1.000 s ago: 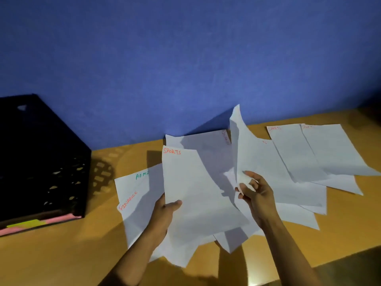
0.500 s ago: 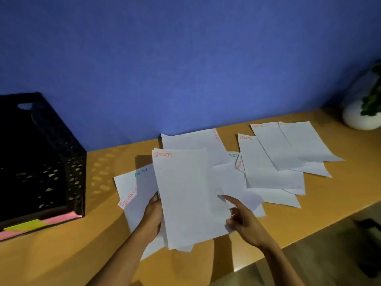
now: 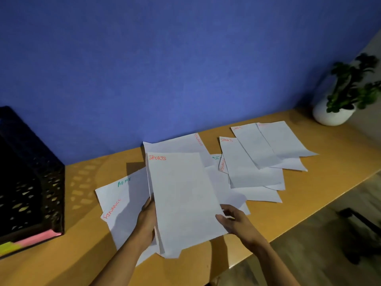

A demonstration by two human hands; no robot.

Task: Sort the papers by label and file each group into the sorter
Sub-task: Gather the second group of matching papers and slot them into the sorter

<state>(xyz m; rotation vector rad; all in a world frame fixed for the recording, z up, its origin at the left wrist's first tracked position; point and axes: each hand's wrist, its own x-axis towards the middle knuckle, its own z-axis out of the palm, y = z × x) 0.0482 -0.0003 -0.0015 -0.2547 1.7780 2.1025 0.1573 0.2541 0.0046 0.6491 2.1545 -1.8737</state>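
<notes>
A thin stack of white sheets topped by one marked SPORTS [image 3: 183, 199] is held over the wooden table [image 3: 86, 252]. My left hand [image 3: 147, 218] grips its left edge. My right hand [image 3: 234, 220] touches its right edge, fingers spread against the paper. Under the stack lie a sheet marked ADMI [image 3: 125, 186] and one marked FINANCE [image 3: 121, 219]. Another FINANCE sheet [image 3: 177, 144] lies behind. More SPORTS sheets [image 3: 249, 162] overlap to the right. The black mesh sorter [image 3: 26, 190] stands at the far left.
A pink and a yellow label strip [image 3: 31, 240] run along the sorter's lower front edge. A white pot with a green plant [image 3: 338, 108] stands at the table's back right corner. The blue wall [image 3: 165, 69] closes the back. The table's front edge runs diagonally at the right.
My right hand let go of a lifted sheet, which settled flat among the papers, and came to the right edge of the SPORTS stack. The view shifted, revealing the plant.
</notes>
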